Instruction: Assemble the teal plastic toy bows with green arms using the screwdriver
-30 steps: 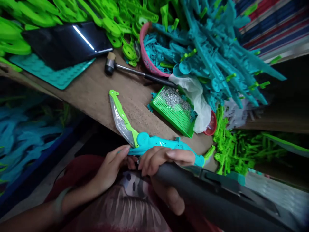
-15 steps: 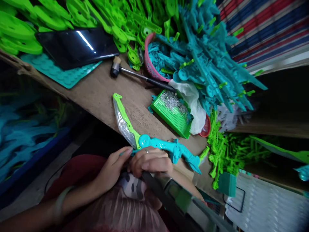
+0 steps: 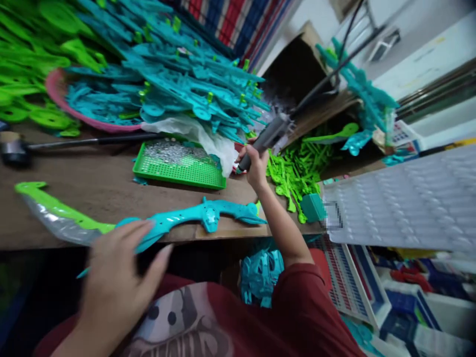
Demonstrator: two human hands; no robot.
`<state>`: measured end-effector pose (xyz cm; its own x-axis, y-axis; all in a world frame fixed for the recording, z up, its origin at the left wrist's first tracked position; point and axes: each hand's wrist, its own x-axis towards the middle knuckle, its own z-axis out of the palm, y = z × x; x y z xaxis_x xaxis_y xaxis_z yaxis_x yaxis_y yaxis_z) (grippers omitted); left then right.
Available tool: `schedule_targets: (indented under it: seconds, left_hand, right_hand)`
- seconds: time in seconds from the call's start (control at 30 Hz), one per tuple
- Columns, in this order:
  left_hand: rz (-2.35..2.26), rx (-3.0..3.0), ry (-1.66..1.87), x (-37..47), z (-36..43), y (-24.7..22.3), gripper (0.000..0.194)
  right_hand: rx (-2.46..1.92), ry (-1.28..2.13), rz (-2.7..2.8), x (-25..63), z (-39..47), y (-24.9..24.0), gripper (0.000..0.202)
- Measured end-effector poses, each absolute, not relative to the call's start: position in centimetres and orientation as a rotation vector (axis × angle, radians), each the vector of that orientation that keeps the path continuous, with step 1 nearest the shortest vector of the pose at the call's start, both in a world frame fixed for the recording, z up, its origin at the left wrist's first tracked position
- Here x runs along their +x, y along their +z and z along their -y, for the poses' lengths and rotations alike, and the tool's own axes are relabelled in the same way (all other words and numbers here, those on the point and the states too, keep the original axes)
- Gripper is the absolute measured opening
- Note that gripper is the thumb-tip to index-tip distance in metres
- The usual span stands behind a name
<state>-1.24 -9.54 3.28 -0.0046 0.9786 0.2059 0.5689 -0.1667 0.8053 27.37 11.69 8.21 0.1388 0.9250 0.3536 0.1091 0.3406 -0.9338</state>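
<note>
A toy bow-like piece [image 3: 182, 215] lies along the table's front edge, with a teal grip part and a green arm with a clear blade-like edge at its left. My left hand [image 3: 115, 282], blurred, hovers over its middle with fingers stretched and thumb apart; fingertips overlap the teal part, and I cannot tell if they touch. A thin teal tip [image 3: 83, 272] pokes out left of this hand. Reaching out past the table's right part, my right hand [image 3: 257, 166] is wrapped round a grey electric screwdriver [image 3: 269, 134], its tip pointing down left and a dark cord trailing up right.
A green basket [image 3: 178, 173] of small metal screws stands behind the toy. Beyond it are a pink basket [image 3: 55, 94] and heaps of teal parts [image 3: 178, 89]. A hammer [image 3: 74, 145] lies at left. Green parts [image 3: 293, 173] and a white ribbed panel [image 3: 401, 208] are at right.
My view has swung right. My hands, together at the toy before, are apart now: the right has carried the screwdriver up and away to the right, the left has lifted with fingers spread.
</note>
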Motion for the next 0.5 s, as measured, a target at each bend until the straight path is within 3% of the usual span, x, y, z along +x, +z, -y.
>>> schedule_targets:
  seconds: [0.1, 0.23, 0.37, 0.5]
  left_hand:
    - [-1.335, 2.365, 0.773, 6.5, 4.1, 4.0, 0.044]
    - [-1.351, 2.453, 0.376, 11.6, 0.0, 2.6, 0.04]
    - [-1.305, 2.319, 0.477, 10.2, -0.7, 0.8, 0.043]
    - [-1.293, 2.269, 0.574, 9.1, -1.1, 0.0, 0.048]
  right_hand:
    - [-1.179, 0.785, 1.341, 31.5, -13.0, 7.2, 0.054]
    - [-1.28, 0.728, 1.764, 36.2, -11.1, 9.5, 0.061]
    - [-1.477, 0.445, 2.02, 41.2, -8.2, 12.6, 0.051]
    - [-1.463, 0.505, 2.14, 43.1, -5.2, 14.6, 0.04]
